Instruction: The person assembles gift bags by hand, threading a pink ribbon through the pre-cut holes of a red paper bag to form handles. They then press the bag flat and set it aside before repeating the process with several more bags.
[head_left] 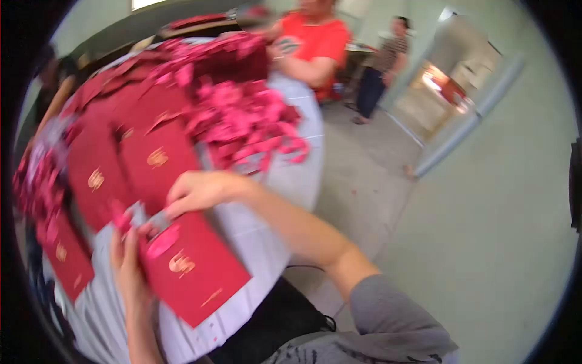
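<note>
A red paper bag point(200, 282) with a gold emblem lies at a slant on the near edge of the table, its top end toward the far side. My left hand point(132, 267) is closed at the bag's upper left corner, thumb up, beside a pink ribbon point(121, 219). Across the top edge, my right hand point(203, 193) pinches the bag's upper right part with bent fingers. Another piece of pink ribbon point(163, 241) lies over the bag's front, just above the emblem. A small grey patch shows between the hands; what it is I cannot make out.
More red bags point(159, 164) lie in overlapping rows on the white-covered table point(267, 236). Behind them is a heap of pink ribbons point(242, 115). A person in an orange-red shirt point(312, 45) is across the table, another stands near the doorway point(445, 79), and an arm shows at far left.
</note>
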Available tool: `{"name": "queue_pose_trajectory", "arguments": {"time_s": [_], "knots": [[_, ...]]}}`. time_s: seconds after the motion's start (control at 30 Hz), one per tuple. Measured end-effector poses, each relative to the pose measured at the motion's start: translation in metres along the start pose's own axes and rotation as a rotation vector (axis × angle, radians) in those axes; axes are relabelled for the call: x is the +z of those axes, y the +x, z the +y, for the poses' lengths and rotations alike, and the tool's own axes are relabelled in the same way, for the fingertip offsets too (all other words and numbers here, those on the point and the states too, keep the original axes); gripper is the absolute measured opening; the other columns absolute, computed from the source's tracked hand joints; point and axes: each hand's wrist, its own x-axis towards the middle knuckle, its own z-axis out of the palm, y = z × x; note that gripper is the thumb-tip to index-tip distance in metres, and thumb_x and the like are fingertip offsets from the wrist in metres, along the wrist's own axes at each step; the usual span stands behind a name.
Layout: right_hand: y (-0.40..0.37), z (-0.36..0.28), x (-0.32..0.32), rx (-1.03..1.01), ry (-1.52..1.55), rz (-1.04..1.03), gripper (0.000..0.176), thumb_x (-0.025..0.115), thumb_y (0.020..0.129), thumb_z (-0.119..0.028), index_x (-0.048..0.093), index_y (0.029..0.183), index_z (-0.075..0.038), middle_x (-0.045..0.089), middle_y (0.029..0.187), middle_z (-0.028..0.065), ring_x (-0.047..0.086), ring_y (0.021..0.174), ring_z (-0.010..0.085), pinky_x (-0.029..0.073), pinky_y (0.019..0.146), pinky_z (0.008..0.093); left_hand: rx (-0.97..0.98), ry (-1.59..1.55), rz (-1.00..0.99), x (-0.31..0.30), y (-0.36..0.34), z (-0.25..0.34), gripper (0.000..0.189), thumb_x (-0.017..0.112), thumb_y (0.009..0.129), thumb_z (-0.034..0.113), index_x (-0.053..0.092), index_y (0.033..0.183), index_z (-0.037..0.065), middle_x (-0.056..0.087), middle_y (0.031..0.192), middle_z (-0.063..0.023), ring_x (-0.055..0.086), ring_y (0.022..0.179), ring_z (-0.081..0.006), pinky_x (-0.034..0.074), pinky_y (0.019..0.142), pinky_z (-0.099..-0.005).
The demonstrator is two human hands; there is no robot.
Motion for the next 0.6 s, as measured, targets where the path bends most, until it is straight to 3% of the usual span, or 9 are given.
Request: {"name": "queue_pose_trajectory", "arguments": {"time_s": [0.1,0.2,0.4,0.6], "knots": [[0.0,-0.011,0.002,0.024,0.102,0.15,0.03,0.068,0.076,-0.025,0.061,0.065,0.002,0.052,0.053,0.002,0.048,0.051,0.0081,0.038,0.046,0.0278,-0.033,0.002,0.021,-0.004,0.007,-0.007,0.037,0.047,0.097,0.021,0.044,0.13,0.005,0.063,0.105,-0.0126,0.061,0.092,-0.0162,0.051,0.082,-0.0276],[0.003,-0.009,0.003,0.059,0.054,0.244,0.029,0.07,0.072,-0.022,0.058,0.061,0.002,0.053,0.053,0.0044,0.049,0.051,0.0092,0.038,0.047,0.0282,-0.041,-0.021,0.039,-0.009,0.01,-0.011,0.037,0.047,0.097,0.024,0.046,0.128,0.005,0.064,0.104,-0.0116,0.061,0.093,-0.0154,0.05,0.083,-0.0268],[0.005,-0.007,0.003,-0.087,0.098,0.4,0.024,0.071,0.069,-0.014,0.053,0.068,0.003,0.055,0.06,0.0059,0.052,0.057,0.0105,0.04,0.05,0.0285,-0.236,-0.165,-0.057,-0.014,0.007,-0.004,0.042,0.055,0.092,0.026,0.047,0.126,0.002,0.058,0.118,-0.0084,0.058,0.104,-0.017,0.048,0.088,-0.0318],[0.014,-0.001,0.002,-0.141,0.21,0.6,0.025,0.07,0.068,-0.008,0.048,0.077,0.001,0.051,0.067,0.0028,0.051,0.063,0.0097,0.044,0.058,0.0261,-0.236,-0.193,-0.197,-0.008,0.002,0.001,0.047,0.061,0.085,0.01,0.044,0.127,-0.003,0.056,0.121,-0.016,0.059,0.106,-0.0234,0.048,0.093,-0.0356]]}}
